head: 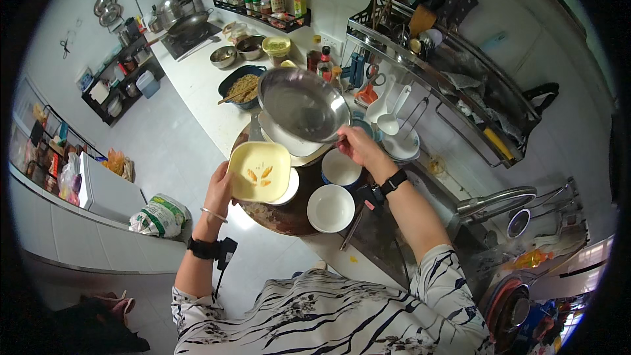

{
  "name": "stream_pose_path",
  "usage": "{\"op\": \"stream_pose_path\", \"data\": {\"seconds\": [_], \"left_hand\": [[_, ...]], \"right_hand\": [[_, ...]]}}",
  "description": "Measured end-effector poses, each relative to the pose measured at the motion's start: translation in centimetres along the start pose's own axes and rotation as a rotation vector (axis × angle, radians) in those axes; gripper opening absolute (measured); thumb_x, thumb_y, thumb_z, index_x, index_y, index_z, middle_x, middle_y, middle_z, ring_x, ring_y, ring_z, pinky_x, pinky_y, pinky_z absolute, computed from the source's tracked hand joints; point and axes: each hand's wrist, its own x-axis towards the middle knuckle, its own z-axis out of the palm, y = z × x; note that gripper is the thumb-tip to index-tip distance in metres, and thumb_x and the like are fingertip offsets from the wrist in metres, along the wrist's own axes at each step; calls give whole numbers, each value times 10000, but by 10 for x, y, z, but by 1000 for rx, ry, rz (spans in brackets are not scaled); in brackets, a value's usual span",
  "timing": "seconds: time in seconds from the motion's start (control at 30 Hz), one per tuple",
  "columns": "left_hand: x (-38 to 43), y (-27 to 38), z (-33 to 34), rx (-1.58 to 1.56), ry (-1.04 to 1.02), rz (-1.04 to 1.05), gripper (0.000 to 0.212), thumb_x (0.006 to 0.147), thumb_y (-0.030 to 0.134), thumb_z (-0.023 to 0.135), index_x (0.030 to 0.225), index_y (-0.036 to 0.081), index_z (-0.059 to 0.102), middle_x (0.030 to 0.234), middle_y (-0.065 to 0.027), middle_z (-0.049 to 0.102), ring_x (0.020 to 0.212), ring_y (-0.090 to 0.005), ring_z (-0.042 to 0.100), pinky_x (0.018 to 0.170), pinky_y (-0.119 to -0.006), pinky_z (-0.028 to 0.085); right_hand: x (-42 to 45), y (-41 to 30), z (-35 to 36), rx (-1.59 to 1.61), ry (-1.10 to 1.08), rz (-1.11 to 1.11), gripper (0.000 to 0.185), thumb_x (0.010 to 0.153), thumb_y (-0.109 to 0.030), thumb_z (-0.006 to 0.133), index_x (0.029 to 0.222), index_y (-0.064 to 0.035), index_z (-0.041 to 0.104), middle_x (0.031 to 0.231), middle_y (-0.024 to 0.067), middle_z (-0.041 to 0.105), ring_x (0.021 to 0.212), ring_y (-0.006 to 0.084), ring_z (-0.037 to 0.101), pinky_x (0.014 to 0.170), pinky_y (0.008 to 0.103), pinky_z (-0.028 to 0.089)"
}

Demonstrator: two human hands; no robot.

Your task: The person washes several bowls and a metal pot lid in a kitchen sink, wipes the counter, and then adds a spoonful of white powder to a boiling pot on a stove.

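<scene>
My left hand (220, 188) grips the left edge of a pale yellow square dish (241, 163), whose inside shows an orange-brown leaf-like pattern. In my right hand (356, 146) is the rim of a large stainless steel basin (305, 101), tilted so its inside faces me. Both are held over a round wooden chopping board (296, 227). Two white bowls, one nearer (331, 208) and one behind it (342, 165), stand on the board's right side. Another white bowl (291, 188) is partly hidden by the yellow dish. Under the basin, a white plate (288, 140) and a cleaver blade (256, 128) show in part.
A dark blue bowl of food (242, 86) with chopsticks stands on the counter behind. Seasoning bottles (324, 65) line the wall. A sink with a faucet (498, 199) lies to the right, below a metal rack (434, 69) with knives. A wok (187, 23) sits on the far cooktop.
</scene>
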Motion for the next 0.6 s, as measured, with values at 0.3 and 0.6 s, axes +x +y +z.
{"op": "stream_pose_path", "data": {"seconds": [0.3,0.6], "left_hand": [[107,12,55,0,-107,53,284,906,146,455,1131,-28,438,809,-119,607,554,-187,617,527,-267,542],[126,3,62,90,-115,58,437,896,254,568,1166,-57,422,841,-155,628,593,-218,653,523,-286,557]], "right_hand": [[-27,-41,9,-14,13,-159,192,814,-209,541,786,-23,505,771,88,568,630,187,579,575,275,518],[-19,-19,-1,-13,-8,-53,195,831,-203,543,810,-19,480,790,91,563,656,196,612,603,292,546]]}}
